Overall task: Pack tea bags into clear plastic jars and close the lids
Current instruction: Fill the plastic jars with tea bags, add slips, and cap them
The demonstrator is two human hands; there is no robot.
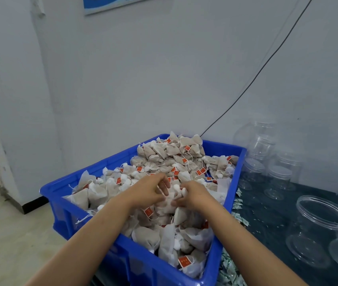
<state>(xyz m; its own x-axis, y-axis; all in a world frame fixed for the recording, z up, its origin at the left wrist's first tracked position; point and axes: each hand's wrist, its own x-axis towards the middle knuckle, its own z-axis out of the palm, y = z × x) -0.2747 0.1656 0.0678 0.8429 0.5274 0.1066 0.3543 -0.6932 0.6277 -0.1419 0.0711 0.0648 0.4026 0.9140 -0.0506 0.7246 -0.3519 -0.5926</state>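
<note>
Head view: tea bags [172,200] between both grips

Bare forearms, left hand [150,189] and right hand [193,195] ungloved (no sleeves showing).

This is looking like a small packing workroom, not a home kitchen: a big blue plastic crate [110,162] is sitting heaped with tagged tea bags [170,155], many empty clear jars [320,228] are standing on a dark tabletop [267,219], and bare white walls [164,69] are closing in behind
</note>
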